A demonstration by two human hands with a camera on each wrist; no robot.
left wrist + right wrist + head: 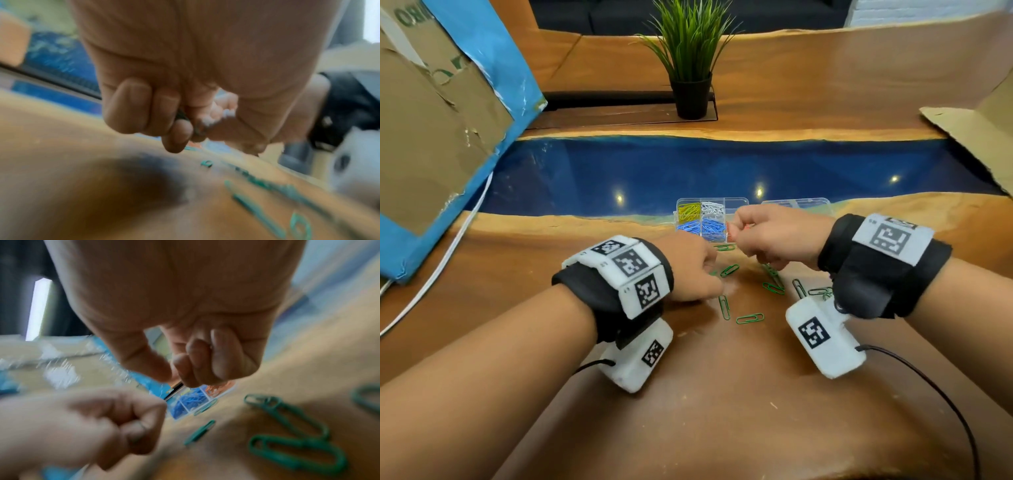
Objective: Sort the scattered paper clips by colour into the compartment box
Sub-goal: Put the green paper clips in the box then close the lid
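Note:
The clear compartment box (677, 219) lies at the table's blue strip, with yellow, white and blue clips in separate cells. My right hand (739, 233) hovers over its near right corner and pinches a red paper clip (747, 226) above the red cell (220, 389). The right wrist view shows that hand (176, 374) with thumb against curled fingers. My left hand (714, 270) is curled low over the table and grips dark green clips (180, 114) between its fingers (127, 110). Several green paper clips (750, 318) lie scattered on the wood between both hands.
The box's open lid (796, 204) lies to the right of the cells. A potted plant (691, 68) stands at the back. A blue-edged cardboard box (441, 130) with a white cable (448, 253) sits on the left, and a cardboard flap (976, 137) on the right.

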